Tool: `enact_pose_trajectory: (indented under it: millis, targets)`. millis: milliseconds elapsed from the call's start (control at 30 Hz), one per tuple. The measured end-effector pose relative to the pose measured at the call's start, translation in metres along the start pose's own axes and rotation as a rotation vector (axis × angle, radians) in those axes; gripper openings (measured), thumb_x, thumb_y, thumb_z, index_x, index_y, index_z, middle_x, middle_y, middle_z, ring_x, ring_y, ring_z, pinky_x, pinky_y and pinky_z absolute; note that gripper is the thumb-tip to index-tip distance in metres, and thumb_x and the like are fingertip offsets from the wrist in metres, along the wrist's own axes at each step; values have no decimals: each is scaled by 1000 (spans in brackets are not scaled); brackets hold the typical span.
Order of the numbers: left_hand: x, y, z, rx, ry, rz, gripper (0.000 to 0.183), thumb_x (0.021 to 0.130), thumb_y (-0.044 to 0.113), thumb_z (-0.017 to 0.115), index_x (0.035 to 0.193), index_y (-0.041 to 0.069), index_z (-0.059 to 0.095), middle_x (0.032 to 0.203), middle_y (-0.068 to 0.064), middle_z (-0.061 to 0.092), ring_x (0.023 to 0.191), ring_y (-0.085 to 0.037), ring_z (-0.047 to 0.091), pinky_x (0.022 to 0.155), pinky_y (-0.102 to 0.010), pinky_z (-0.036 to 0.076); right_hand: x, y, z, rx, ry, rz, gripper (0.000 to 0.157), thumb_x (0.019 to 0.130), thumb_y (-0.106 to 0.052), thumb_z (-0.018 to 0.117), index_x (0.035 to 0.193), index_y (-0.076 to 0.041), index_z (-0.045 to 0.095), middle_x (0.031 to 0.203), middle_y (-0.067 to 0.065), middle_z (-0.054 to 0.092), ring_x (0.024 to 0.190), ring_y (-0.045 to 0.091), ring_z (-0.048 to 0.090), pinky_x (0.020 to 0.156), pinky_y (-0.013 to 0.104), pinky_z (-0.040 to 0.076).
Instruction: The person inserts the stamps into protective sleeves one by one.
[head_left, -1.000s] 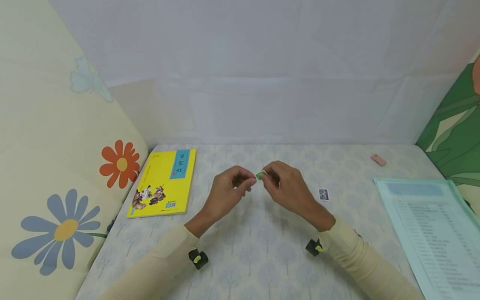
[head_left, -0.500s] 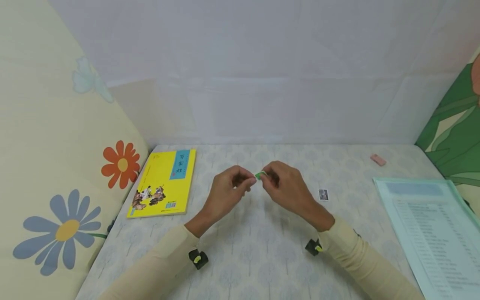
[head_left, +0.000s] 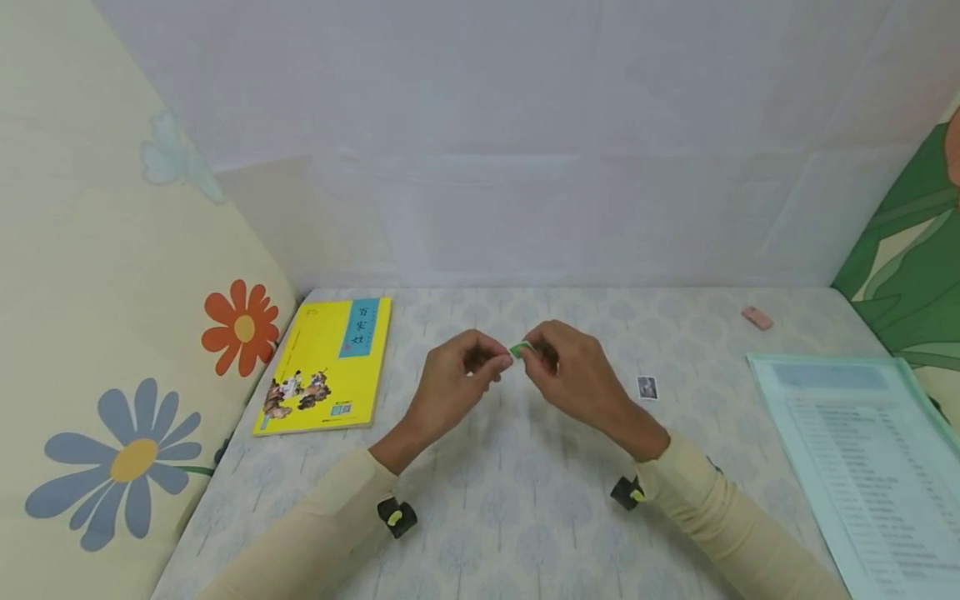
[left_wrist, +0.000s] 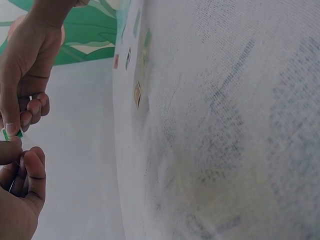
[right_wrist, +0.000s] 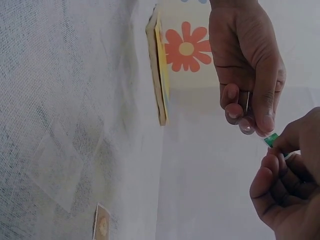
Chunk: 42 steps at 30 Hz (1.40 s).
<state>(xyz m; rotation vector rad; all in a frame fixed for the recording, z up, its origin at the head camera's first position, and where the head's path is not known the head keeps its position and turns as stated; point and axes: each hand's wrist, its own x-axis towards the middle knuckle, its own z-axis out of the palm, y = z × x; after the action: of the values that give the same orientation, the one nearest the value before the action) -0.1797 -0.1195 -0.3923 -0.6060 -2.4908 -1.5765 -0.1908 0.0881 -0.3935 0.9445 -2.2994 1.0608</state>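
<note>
A small green and white piece, like a stamp or sticker [head_left: 519, 350], is held up above the table between both hands. My right hand [head_left: 573, 371] pinches it between thumb and forefinger, covering part of it. My left hand [head_left: 457, 375] has thumb and forefinger pinched at its near left corner. Seen from the left wrist, the green piece [left_wrist: 10, 134] sits between the thumb tips, with a bit of clear film beside it. The right wrist view shows one green corner [right_wrist: 271, 139] sticking out between the fingertips. The other fingers of both hands are curled in.
A small stamp-like picture [head_left: 647, 388] lies right of the right wrist. A tan picture [left_wrist: 138, 95] shows in the left wrist view. A yellow book [head_left: 330, 367] lies at left, a pink eraser-like block [head_left: 757, 318] back right, a pale green document folder [head_left: 847, 450] at right.
Both hands stay in place; the green piece is slightly tilted between the fingertips. Nothing on the table has moved.
</note>
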Motion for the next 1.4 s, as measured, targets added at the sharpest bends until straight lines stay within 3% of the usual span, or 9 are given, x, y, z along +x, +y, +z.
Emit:
enact_pose_trajectory:
  millis: [300, 600, 1133, 1233, 1400]
  targets:
    - [0, 0, 1, -14, 14, -25, 16, 96, 28, 70, 103, 15, 68, 91, -1, 69, 70, -18, 63, 58, -27, 52, 1, 2, -1, -7, -12, -50, 4, 99, -13, 64, 101, -10, 65, 84, -3, 56, 67, 3, 51, 56, 23, 46]
    - [2, -1, 0, -7, -1, -29, 14, 96, 30, 70, 103, 18, 68, 89, 1, 69, 70, -15, 63, 58, -29, 54, 1, 2, -2, -2, -17, -57, 5, 101, -13, 63, 104, -10, 64, 86, -4, 56, 69, 2, 50, 59, 24, 46]
    - [1, -1, 2, -12, -7, -22, 12, 97, 26, 70, 103, 16, 68, 91, -4, 69, 69, -17, 62, 56, -27, 51, 0, 0, -3, 19, -33, -5, 4, 101, -14, 63, 102, -10, 65, 84, -4, 57, 67, 3, 52, 58, 24, 47]
    - [1, 4, 2, -9, -5, -26, 11, 97, 20, 69, 104, 11, 68, 92, -5, 69, 69, -16, 62, 57, -26, 51, 0, -1, -3, 17, -28, 1, 4, 100, -13, 64, 101, -10, 65, 84, -3, 57, 67, 3, 52, 57, 24, 47]
    - [-3, 28, -2, -18, -5, -19, 10, 97, 10, 68, 104, 3, 67, 92, -12, 69, 68, -15, 61, 57, -24, 49, 0, -2, -4, 16, -25, 7, 5, 100, -14, 62, 100, -10, 65, 83, -4, 57, 67, 4, 52, 58, 25, 47]
